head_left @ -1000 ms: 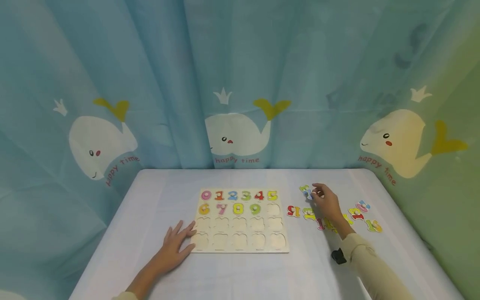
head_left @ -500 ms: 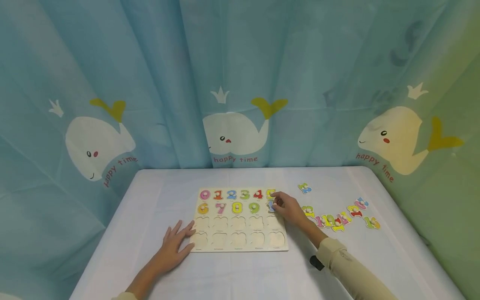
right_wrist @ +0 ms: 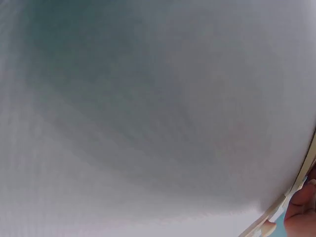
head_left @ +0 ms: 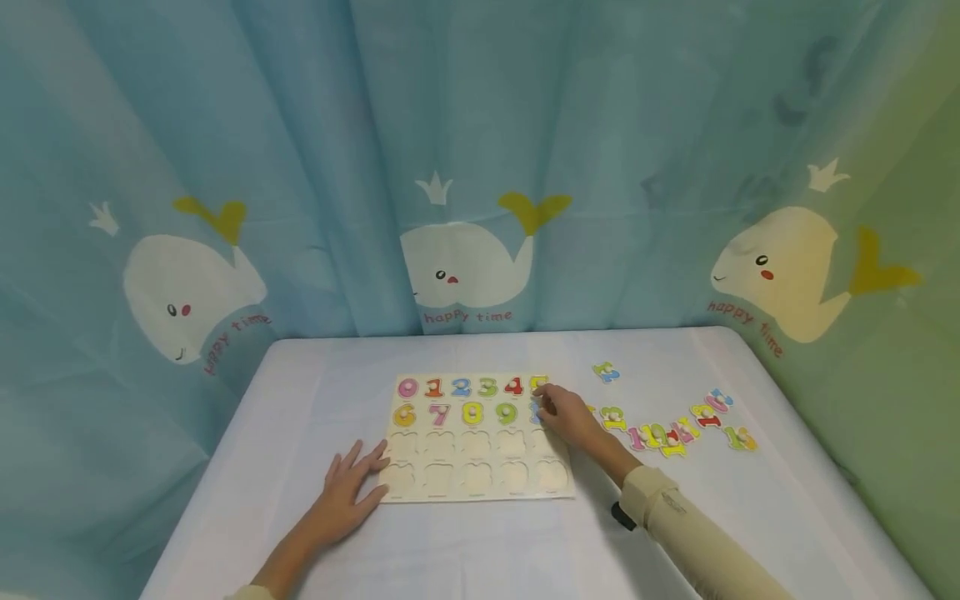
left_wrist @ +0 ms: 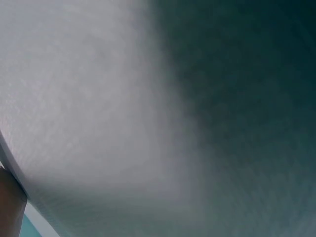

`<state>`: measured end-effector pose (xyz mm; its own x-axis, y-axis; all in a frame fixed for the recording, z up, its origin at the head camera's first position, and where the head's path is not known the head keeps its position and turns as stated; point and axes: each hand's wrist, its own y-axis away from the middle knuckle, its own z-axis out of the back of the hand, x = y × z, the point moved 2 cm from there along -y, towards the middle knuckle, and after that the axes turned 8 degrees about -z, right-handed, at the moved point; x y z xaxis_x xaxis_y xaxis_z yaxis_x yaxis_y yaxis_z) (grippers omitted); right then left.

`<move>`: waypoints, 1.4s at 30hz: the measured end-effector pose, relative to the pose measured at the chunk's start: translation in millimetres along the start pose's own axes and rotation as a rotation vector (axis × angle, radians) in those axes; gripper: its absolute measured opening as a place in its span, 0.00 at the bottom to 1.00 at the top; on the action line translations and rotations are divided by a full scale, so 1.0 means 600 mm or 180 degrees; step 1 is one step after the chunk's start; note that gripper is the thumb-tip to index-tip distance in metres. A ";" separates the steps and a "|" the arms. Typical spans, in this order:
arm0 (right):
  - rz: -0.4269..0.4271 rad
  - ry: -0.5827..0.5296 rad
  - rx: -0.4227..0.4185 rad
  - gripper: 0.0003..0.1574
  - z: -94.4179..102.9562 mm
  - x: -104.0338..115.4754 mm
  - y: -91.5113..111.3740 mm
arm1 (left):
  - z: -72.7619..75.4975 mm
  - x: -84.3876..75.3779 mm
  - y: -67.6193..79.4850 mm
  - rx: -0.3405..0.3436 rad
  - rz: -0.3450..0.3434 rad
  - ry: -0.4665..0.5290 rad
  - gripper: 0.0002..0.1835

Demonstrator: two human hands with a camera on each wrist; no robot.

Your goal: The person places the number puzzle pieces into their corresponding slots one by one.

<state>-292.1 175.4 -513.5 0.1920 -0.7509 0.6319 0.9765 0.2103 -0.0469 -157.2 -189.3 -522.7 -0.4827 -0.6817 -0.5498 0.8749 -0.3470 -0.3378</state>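
Note:
A wooden number puzzle board [head_left: 457, 454] lies on the table, its top row and most of its second row filled with coloured numerals. My right hand [head_left: 572, 417] is over the board's right edge and pinches a number piece [head_left: 535, 412] with a blue 1 at the last place of the second row. The rest of that piece is hidden by the fingers. In the right wrist view only fingertips [right_wrist: 300, 212] show at the lower right corner. My left hand [head_left: 347, 492] rests with spread fingers at the board's left edge, fingertips touching it.
Several loose number pieces lie right of the board, including a green-and-blue 12 [head_left: 606, 372] at the back and a yellow-and-green 13 [head_left: 612, 418]. Others overlap in a cluster [head_left: 660, 437]. A whale-print curtain [head_left: 465, 167] hangs behind the white table [head_left: 450, 550].
My right hand has moved left from the loose pieces to the board, carrying the number piece to the second row's last place. My left hand has stayed at the board's left edge.

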 end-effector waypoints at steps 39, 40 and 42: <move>-0.0376 0.0023 0.0169 0.15 0.218 -0.222 0.143 | -0.008 0.006 0.000 -0.0061 -0.0021 0.0040 0.25; -0.0316 -0.0012 0.0222 0.16 0.218 -0.223 0.147 | -0.008 0.007 0.000 -0.0079 -0.0035 0.0043 0.25; -0.0165 -0.0136 0.0283 0.18 0.216 -0.223 0.152 | -0.008 0.007 0.000 -0.0096 -0.0036 0.0029 0.24</move>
<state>-241.2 376.3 -502.3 0.1351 -0.7352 0.6643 0.9722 0.2278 0.0544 -159.7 -189.1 -528.8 -0.4930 -0.6719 -0.5527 0.8678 -0.3349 -0.3670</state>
